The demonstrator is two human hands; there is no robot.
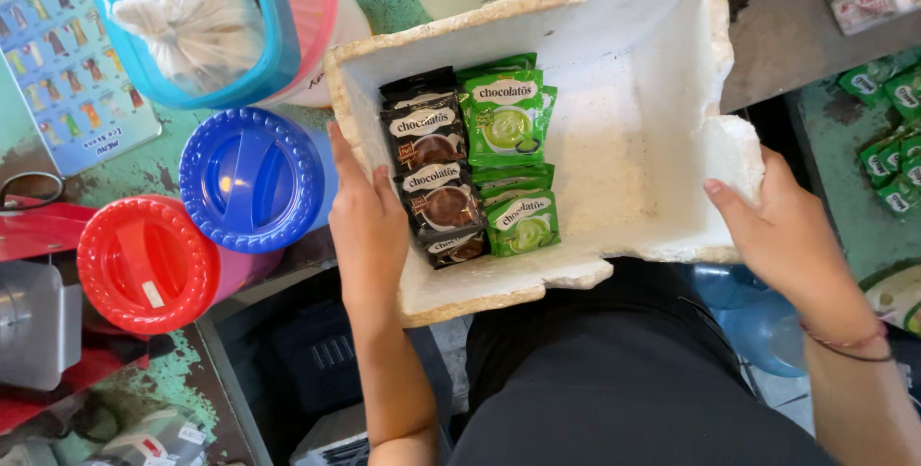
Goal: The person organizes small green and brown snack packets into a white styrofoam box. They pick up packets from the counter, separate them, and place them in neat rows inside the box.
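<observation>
— Between the two hands, what's being held?

— White foam box (614, 34), open side up, over the person's lap. Its long axis runs left to right, tilted a little, far end up-right; the right wall is broken.

— And the grip?

— Left hand (369, 226) curls over the left wall, fingers outside, thumb inside by the sachets. Right hand (782, 231) clasps the broken right corner.

— Contents?

— Dark brown sachets (432, 173) in a column against the left wall, green sachets (508, 154) just beside them, all face up.

— Around it?

— Blue round lid (251, 180) and red round lid (147, 264) at left, a picture card (67, 72) beyond them, more green packets (892, 130) at right.
</observation>
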